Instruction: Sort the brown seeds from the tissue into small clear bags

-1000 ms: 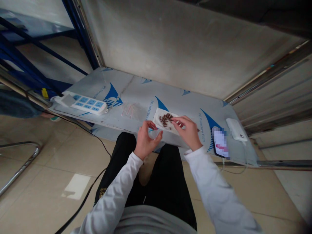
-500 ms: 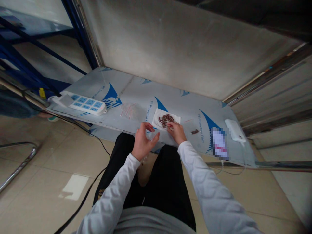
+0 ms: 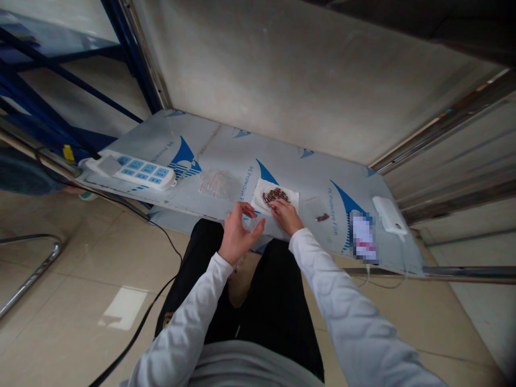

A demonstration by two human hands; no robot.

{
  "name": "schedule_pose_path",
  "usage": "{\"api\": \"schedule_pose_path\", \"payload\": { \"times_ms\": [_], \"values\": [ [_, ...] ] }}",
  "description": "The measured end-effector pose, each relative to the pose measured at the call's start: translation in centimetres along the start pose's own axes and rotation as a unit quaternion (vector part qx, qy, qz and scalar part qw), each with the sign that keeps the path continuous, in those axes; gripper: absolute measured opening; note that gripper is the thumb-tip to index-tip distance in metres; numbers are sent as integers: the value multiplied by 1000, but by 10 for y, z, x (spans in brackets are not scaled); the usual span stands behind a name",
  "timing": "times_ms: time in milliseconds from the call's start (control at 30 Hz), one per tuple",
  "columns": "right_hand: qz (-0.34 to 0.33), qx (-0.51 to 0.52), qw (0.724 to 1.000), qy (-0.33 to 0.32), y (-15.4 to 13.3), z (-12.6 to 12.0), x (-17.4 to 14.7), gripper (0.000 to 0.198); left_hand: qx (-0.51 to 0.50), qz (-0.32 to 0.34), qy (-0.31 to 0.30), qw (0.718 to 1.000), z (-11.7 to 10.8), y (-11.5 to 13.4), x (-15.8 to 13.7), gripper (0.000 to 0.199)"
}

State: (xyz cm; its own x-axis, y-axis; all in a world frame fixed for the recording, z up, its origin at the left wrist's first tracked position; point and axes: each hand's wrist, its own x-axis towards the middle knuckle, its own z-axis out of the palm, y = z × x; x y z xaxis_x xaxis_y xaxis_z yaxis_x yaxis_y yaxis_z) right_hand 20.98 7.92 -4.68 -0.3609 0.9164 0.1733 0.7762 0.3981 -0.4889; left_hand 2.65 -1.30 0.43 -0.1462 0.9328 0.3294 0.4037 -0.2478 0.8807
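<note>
Dark brown capsules [image 3: 278, 194] lie heaped on a white paper sheet [image 3: 258, 201] near the table's front edge. My right hand [image 3: 287, 216] reaches over the near side of the heap, fingertips drawn together among the capsules; what they pinch is too small to make out. To the left, my left hand [image 3: 238, 231] curves with thumb and fingers around a small clear plastic bag [image 3: 250, 221], which is hard to see against the table. On the right lies another clear bag with a few brown capsules [image 3: 322, 217] in it.
A pile of clear bags [image 3: 215, 183] with red lines lies left of the paper. Further left is a white power strip [image 3: 147, 174]. On the right are a phone [image 3: 363, 236] and a white power bank [image 3: 389, 215] with cables. A wall [image 3: 282, 80] rises behind the table [image 3: 226, 145].
My right hand has shifted slightly left and away from me over the capsule heap. My left hand has stayed nearly still.
</note>
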Motion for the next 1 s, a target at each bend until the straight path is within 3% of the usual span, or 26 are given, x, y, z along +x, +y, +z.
{"api": "schedule_pose_path", "payload": {
  "times_ms": [200, 333, 433, 567, 800, 933, 1000],
  "values": [
    [63, 86, 992, 69, -13, -5, -2, 22, 3, 7, 0, 1000, 0, 1, 1, 27],
    [73, 247, 959, 120, -60, -32, -22, 25, 3, 24, -8, 1000, 0, 1, 1, 28],
    [18, 312, 948, 54, -104, -56, -35, 22, 9, 38, -15, 999, 2, 4, -1, 30],
    [-16, 221, 975, -6, -134, -71, -38, 23, 27, 47, -27, 998, 5, 9, -2, 36],
    [-86, 108, 990, -20, -130, -78, -44, 18, -27, 29, -21, 999, 0, 14, -3, 42],
    [-55, 139, 989, -15, -116, -85, -38, 10, -131, 15, -84, 988, -13, 14, 0, 64],
    [-36, 188, 981, -24, -108, -87, -33, 15, -225, -39, -101, 968, -17, 14, 2, 52]
  ]
}}
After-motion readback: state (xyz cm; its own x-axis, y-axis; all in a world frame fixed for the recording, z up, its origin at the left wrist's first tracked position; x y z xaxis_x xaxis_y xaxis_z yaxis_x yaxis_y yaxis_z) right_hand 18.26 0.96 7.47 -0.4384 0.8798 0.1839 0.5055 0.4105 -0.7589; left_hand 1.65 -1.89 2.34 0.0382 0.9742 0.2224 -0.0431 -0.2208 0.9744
